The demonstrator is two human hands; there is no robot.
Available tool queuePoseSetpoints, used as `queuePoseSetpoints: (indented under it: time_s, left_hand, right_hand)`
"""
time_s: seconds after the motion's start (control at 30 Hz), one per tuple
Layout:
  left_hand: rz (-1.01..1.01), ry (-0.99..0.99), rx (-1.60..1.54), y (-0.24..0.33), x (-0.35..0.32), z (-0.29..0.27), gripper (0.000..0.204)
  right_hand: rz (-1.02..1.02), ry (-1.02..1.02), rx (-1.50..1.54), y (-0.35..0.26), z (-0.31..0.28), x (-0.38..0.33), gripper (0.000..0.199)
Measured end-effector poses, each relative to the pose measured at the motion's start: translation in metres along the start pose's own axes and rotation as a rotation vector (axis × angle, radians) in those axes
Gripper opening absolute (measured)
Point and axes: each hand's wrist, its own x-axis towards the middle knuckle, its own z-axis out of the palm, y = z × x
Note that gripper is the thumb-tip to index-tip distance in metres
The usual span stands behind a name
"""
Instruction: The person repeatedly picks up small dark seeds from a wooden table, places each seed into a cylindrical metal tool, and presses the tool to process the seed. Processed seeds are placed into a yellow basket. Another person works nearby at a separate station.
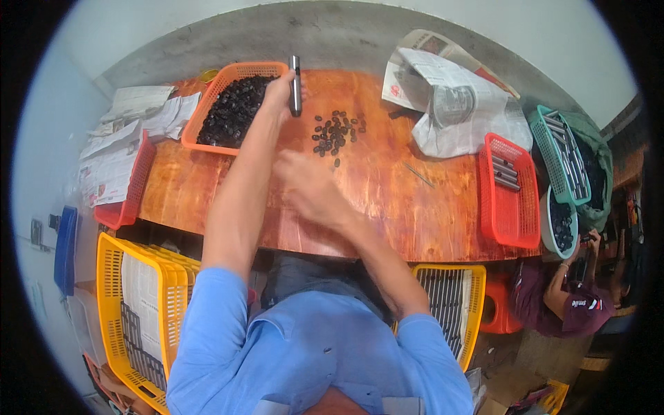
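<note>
My left hand (278, 95) grips a shiny metal tube (296, 90) and holds it upright beside the orange basket (207, 147). Small black pieces (235, 111) heap up inside that basket. Close to my body, over the wooden table (387, 214), is my right hand (304, 183). Motion smears its fingers, so what they hold, if anything, is hidden. A loose cluster of small black oval pieces (335, 135) lies on the table, just right of both hands.
Newspaper (456, 104) lies at the back right. A red basket (510, 235) and a teal basket (543, 131) hold metal tubes. Yellow crates (111, 304) stand below the table's front edge. At far right sits another person in a maroon shirt (539, 297).
</note>
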Motion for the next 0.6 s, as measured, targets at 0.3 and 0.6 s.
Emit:
queuePoseSetpoints:
  time_s: [0.3,0.6]
  left_hand:
    - [-0.080,-0.094,-0.182,-0.073,-0.086,-0.046,0.033]
    - [-0.357,-0.324,-0.299,-0.144,-0.166,-0.047,0.035]
  right_hand:
    - [0.526,0.006,-0.218,0.152,-0.062,-0.006,0.031]
    - [0.478,-0.264,-0.449,0.230,-0.050,-0.003,0.042]
